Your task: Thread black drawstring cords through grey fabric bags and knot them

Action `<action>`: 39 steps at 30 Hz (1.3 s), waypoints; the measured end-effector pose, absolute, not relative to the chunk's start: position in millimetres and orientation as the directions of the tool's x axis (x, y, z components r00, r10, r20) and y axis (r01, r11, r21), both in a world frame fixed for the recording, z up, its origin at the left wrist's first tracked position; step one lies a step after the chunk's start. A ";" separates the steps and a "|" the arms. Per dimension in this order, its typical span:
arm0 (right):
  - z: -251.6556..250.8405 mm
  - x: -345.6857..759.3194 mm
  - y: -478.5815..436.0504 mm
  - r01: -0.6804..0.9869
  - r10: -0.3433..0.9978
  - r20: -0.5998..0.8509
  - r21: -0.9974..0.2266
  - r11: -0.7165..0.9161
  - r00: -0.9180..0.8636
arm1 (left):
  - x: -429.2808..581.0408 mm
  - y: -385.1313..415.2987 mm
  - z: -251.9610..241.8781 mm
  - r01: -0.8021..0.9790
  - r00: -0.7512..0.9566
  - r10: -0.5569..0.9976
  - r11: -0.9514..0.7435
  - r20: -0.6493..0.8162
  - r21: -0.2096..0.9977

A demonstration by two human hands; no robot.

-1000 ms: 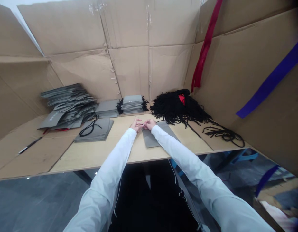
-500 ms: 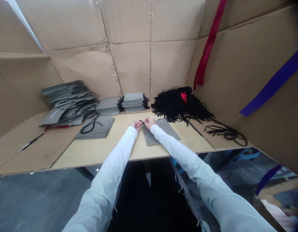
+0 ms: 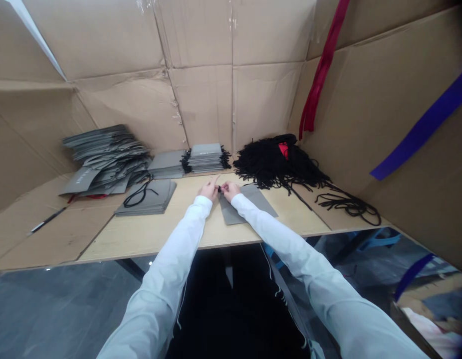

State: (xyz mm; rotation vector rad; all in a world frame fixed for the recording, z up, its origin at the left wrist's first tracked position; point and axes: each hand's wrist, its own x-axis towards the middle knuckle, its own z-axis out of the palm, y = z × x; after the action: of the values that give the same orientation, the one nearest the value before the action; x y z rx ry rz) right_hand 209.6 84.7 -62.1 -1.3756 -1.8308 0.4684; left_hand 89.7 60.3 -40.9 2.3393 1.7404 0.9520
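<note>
My left hand (image 3: 209,190) and my right hand (image 3: 229,189) meet above the light wooden table (image 3: 148,232), pinching a short piece of black cord (image 3: 218,189) between them. The cord is mostly hidden by my fingers. One finger of my left hand stands raised. Below my right hand lies a flat grey paper bag (image 3: 236,209). To the left of my left hand is a stack of grey bags (image 3: 152,202) with a black cord on top.
Loose grey bags (image 3: 107,162) and a neater stack (image 3: 206,158) stand at the back. A heap of black cords (image 3: 276,162) with a red piece and a looser bundle of cord (image 3: 346,207) lie to the right. Cardboard walls (image 3: 231,99) surround the table.
My hands stay together on the cord, with a small shift in finger position. One left finger now stands raised. The view has shifted slightly.
</note>
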 end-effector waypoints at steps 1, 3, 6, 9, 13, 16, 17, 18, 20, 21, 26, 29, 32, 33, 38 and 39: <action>-61.7 210.2 84.1 0.622 0.921 0.373 -0.697 0.356 -0.108 | 87.7 60.4 -39.2 0.827 0.180 0.886 -0.371 0.427 0.422; -60.2 211.4 82.1 0.582 0.911 0.396 -0.716 0.384 -0.114 | 84.5 60.2 -36.1 0.796 0.200 0.889 -0.393 0.412 0.461; -58.5 212.9 79.5 0.497 0.902 0.411 -0.759 0.421 -0.135 | 82.9 59.5 -34.1 0.774 0.235 0.884 -0.422 0.404 0.472; -59.9 214.2 80.1 0.439 0.897 0.406 -0.783 0.440 -0.175 | 84.6 58.1 -34.6 0.780 0.266 0.868 -0.449 0.420 0.435; -64.9 215.1 84.4 0.381 0.879 0.429 -0.792 0.477 -0.209 | 87.2 55.5 -33.4 0.801 0.253 0.866 -0.437 0.430 0.409; -66.6 215.2 85.8 0.362 0.878 0.431 -0.800 0.479 -0.208 | 86.7 54.2 -29.7 0.805 0.260 0.876 -0.429 0.407 0.410; -66.5 215.1 85.6 0.360 0.880 0.428 -0.804 0.474 -0.204 | 86.2 54.0 -28.4 0.802 0.266 0.877 -0.431 0.400 0.413; -66.1 215.1 85.1 0.357 0.882 0.425 -0.807 0.470 -0.202 | 85.7 54.1 -27.4 0.799 0.273 0.877 -0.435 0.394 0.415; -64.6 215.0 83.4 0.358 0.883 0.423 -0.807 0.469 -0.204 | 84.9 54.6 -26.1 0.796 0.283 0.877 -0.440 0.388 0.415; -63.6 215.0 82.2 0.363 0.882 0.422 -0.804 0.471 -0.209 | 84.6 55.1 -25.9 0.799 0.286 0.879 -0.439 0.383 0.410; -58.0 214.2 75.6 0.421 0.873 0.417 -0.765 0.487 -0.252 | 84.5 57.4 -27.5 0.832 0.296 0.879 -0.429 0.373 0.351; -56.2 213.6 72.8 0.454 0.860 0.419 -0.731 0.510 -0.290 | 85.5 57.3 -28.6 0.857 0.312 0.882 -0.422 0.353 0.297; -56.8 213.5 71.8 0.471 0.850 0.429 -0.708 0.526 -0.305 | 87.2 57.0 -30.1 0.880 0.299 0.891 -0.396 0.340 0.264; -57.3 213.5 71.7 0.475 0.848 0.431 -0.703 0.530 -0.309 | 87.8 57.1 -30.8 0.884 0.292 0.892 -0.389 0.344 0.259; -58.4 213.3 71.6 0.488 0.838 0.434 -0.681 0.545 -0.330 | 90.8 59.0 -35.6 0.872 0.263 0.888 -0.387 0.378 0.301; -58.3 213.1 71.6 0.489 0.837 0.437 -0.680 0.546 -0.329 | 91.5 59.6 -36.7 0.865 0.247 0.888 -0.382 0.388 0.324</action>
State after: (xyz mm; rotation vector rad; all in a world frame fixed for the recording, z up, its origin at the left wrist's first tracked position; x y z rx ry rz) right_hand 213.1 71.6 -58.3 -1.0709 -1.9895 0.5564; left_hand 91.5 59.6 -36.7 2.4460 1.7214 0.8095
